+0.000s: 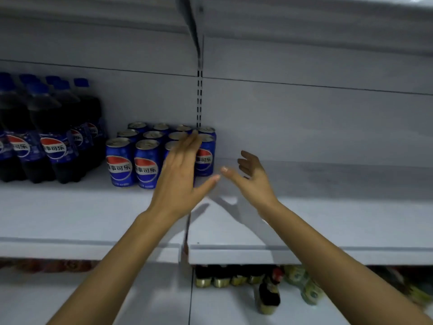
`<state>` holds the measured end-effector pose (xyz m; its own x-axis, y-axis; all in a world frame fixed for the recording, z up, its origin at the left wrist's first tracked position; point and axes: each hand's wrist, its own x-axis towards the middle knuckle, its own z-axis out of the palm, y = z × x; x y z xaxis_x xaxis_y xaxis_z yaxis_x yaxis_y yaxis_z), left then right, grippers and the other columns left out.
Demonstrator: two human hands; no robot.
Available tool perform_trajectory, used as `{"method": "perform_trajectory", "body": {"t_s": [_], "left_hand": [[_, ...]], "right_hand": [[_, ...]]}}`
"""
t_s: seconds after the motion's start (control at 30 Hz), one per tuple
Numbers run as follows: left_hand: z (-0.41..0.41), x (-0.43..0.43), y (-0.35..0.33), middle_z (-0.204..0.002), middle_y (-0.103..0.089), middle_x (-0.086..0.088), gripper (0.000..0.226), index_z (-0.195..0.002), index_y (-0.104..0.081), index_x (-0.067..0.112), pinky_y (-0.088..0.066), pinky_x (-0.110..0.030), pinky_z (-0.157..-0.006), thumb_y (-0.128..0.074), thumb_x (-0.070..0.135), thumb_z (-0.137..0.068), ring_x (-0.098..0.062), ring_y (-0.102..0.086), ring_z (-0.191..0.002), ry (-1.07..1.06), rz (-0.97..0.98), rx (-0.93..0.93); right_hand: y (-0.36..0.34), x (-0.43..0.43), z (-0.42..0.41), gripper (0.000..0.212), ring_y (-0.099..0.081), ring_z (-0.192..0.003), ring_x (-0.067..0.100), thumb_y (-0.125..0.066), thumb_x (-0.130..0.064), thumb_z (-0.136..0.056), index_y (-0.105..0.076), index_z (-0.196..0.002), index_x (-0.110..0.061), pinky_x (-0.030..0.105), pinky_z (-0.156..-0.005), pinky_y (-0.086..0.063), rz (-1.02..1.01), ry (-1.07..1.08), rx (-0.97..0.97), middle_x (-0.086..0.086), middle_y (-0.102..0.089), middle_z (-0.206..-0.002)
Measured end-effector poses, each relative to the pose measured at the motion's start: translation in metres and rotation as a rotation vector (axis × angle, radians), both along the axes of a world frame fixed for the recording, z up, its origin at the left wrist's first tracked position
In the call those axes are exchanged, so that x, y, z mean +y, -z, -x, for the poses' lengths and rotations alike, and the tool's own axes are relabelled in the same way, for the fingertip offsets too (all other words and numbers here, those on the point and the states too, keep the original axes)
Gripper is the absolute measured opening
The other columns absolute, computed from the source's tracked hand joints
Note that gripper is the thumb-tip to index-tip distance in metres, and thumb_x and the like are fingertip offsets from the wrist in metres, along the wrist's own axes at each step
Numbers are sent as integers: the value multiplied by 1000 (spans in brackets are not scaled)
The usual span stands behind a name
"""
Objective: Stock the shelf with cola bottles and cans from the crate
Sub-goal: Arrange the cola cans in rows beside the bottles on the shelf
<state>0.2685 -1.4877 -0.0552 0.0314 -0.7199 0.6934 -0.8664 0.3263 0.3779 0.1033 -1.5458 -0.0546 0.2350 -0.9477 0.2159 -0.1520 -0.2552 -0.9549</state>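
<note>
Bottles (54, 137) upright at shelf (328, 219) left, cans (145, 158) in rows beside them. Left hand (180, 179) flat, fingers straight, at the front cans (contact unclear); right hand (253, 179) spread, empty, just right of them. Crate unseen; likely partway, much shelf bare.

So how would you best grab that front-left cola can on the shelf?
Take the front-left can round its body at label height, coming from the front. It stands upright at the corner of the block. Its front and left faces are free, while a neighbour can crowds its right side and more cans stand behind.
</note>
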Motion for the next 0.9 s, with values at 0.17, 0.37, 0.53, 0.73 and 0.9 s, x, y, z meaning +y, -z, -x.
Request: {"method": "perform_trajectory", "body": {"t_s": [0.17, 0.37, 0.53, 0.73, 0.9], "left_hand": [[109, 50, 24, -155, -23, 16, 77, -147, -24, 33, -18, -10, -112, -47, 68, -83, 4, -19, -141, 249, -97, 365], [255, 101, 109, -141, -47, 16, 88, -130, -46, 32, -34, -22, -109, -33, 91, -67, -2, -42, -132, 568, -552, 962], [325, 126, 183, -148, -41, 4, 63, -135, -43, 22, -28, -40, -115, -15, 61, -94, -14, -41, -133, 447, -1048, 1202], [347, 128, 289, -146, -42, 1, 62, -144, -36, 16, -31, -41, -113, -29, 55, -95, -17, -42, -132, 241, -1439, 1079], [335, 122, 423, -125, -53, 5, 51, -131, -47, 21, -40, -20, -93, -60, 47, -88, -10, -52, -114, 221, -1594, 645]], "right_hand": [[16, 85, 111, 76, -52, -125, 7, -40, -75, -79, -41, -142, -32, 32, -106, -40, -206, -124, -275, -5, -56, -137], [99, 166, 273, 79, -55, -125, 24, -24, -71, -81, -49, -136, -19, 45, -109, -39, -654, -32, -738, 12, -62, -129], [187, 221, 353, 77, -50, -129, 24, -21, -73, -87, -49, -137, -21, 49, -114, -28, -904, 219, -820, 9, -60, -132], [295, 259, 388, 67, -47, -130, 23, -32, -63, -93, -42, -143, -20, 44, -114, -28, -1122, 449, -798, 10, -56, -135], [418, 261, 384, 56, -53, -121, 20, -53, -52, -91, -47, -138, -22, 41, -105, -39, -1307, 558, -549, 6, -58, -131]]}}
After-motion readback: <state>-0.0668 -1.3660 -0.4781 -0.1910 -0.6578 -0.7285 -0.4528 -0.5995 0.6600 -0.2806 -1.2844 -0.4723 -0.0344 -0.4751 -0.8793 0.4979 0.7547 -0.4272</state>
